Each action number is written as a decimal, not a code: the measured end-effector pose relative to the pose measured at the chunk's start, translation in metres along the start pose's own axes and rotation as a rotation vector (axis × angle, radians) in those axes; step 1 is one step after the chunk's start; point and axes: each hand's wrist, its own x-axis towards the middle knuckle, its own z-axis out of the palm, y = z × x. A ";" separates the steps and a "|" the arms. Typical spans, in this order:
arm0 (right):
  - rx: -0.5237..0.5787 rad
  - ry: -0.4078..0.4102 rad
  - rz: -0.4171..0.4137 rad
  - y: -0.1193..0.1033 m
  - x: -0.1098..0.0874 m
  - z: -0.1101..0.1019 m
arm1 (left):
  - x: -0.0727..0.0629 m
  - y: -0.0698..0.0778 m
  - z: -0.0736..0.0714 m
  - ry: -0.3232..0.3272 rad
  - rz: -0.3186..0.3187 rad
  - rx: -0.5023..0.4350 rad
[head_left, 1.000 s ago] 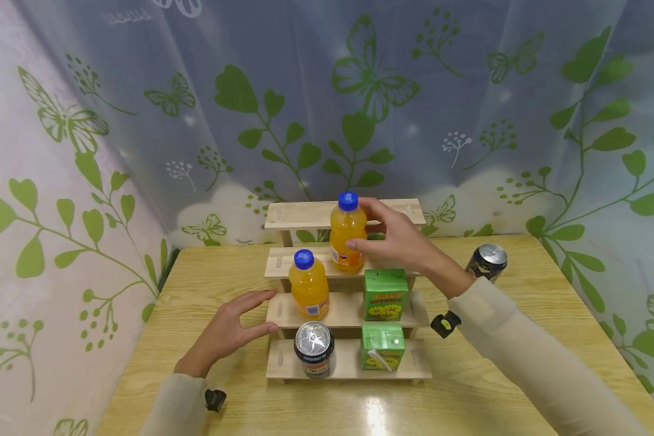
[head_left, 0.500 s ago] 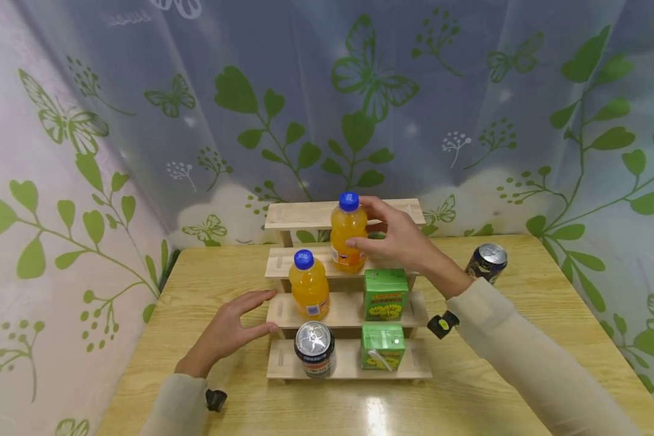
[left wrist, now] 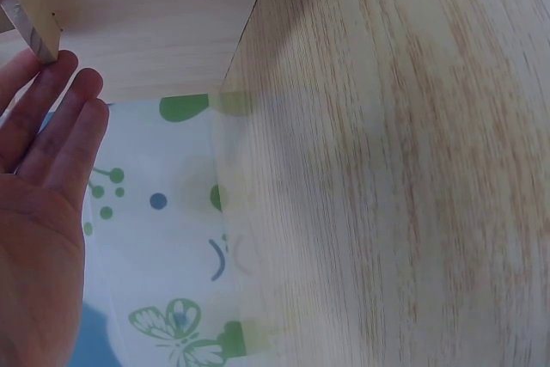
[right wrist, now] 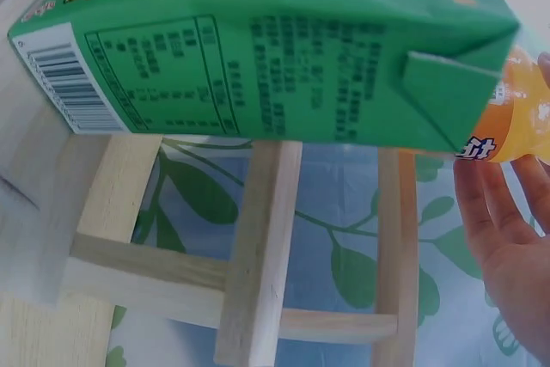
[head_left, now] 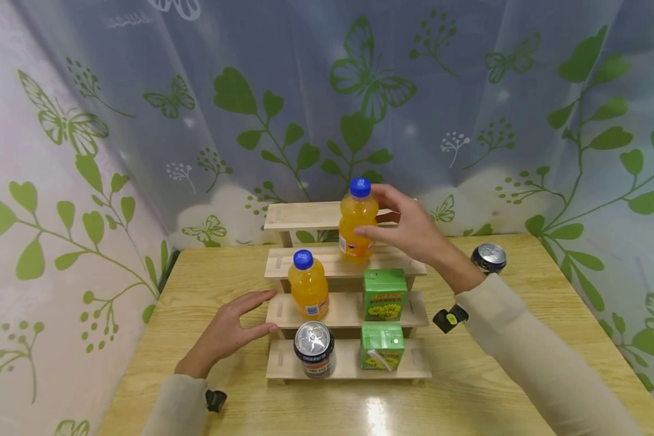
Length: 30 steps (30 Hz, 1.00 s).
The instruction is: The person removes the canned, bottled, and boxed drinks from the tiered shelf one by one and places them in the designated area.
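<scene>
My right hand (head_left: 409,224) grips an orange juice bottle (head_left: 358,212) with a blue cap, over the second shelf from the top of a wooden tiered rack (head_left: 300,264). The right wrist view shows part of that hand (right wrist: 516,238) at the right edge, fingers against the bottle. My left hand (head_left: 231,324) rests its fingertips at the rack's left side, and in the left wrist view the fingers (left wrist: 64,126) lie straight by a shelf end. Another juice bottle (head_left: 309,287) stands on the third shelf, left of a green drink carton (head_left: 384,297).
On the bottom shelf stand a dark can (head_left: 314,349) and a second green carton (head_left: 382,348). Another dark can (head_left: 489,257) is on the wooden table (head_left: 196,266) to the right, partly behind my right forearm. A patterned curtain (head_left: 305,121) hangs behind the table.
My right hand has shifted right and up with the juice bottle, raising it from where it stood on the second shelf. The left hand stays in place.
</scene>
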 end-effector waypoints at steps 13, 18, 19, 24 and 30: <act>0.008 0.056 -0.043 -0.004 -0.005 -0.024 | -0.001 -0.001 0.000 0.006 0.008 0.004; -0.011 0.082 -0.020 -0.008 -0.011 -0.036 | -0.001 -0.001 0.000 0.005 0.001 -0.001; -0.012 0.088 -0.016 -0.009 -0.012 -0.038 | -0.001 -0.001 0.000 0.005 0.000 -0.002; -0.018 0.114 -0.017 -0.006 -0.017 -0.048 | 0.000 -0.001 0.000 0.006 -0.001 -0.001; -0.033 0.146 0.008 -0.004 -0.024 -0.061 | 0.000 -0.001 0.001 0.008 0.000 0.002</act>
